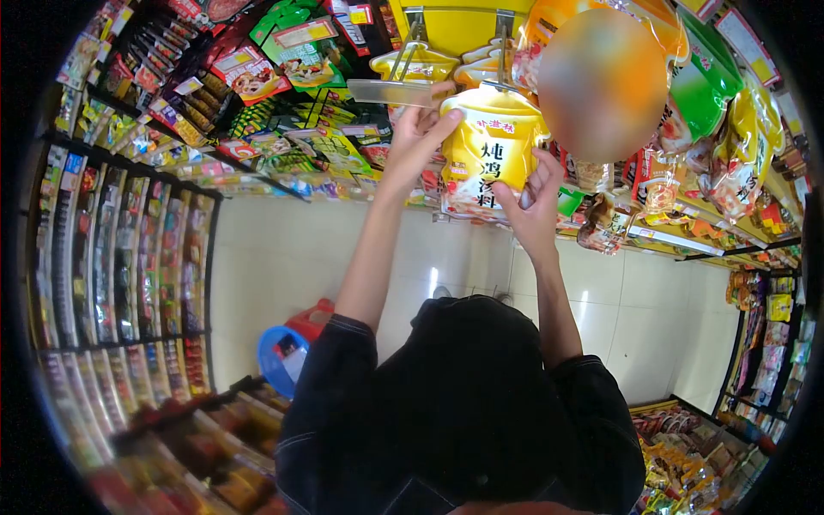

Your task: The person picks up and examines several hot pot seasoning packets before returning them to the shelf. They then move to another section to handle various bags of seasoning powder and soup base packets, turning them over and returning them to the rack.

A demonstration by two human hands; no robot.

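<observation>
A yellow pouch [493, 142] with dark printed characters hangs upright at a metal hook on the rack, held between both hands. My left hand [421, 133] pinches its upper left edge, fingers partly behind it and near a clear plastic label holder [390, 93]. At the lower right edge, my right hand [536, 193] grips the pouch with the thumb on its front. More yellow pouches [416, 62] hang on hooks behind and to the left. Part of the right side is blurred.
Green packets [296, 43] and red packets [245, 73] fill the left rack. A green pouch [699, 81] hangs at the right. Behind my left arm stand a blue bucket [276, 359] and a red basket [311, 322] on the tiled floor [601, 292]. Shelves [124, 249] line the far left.
</observation>
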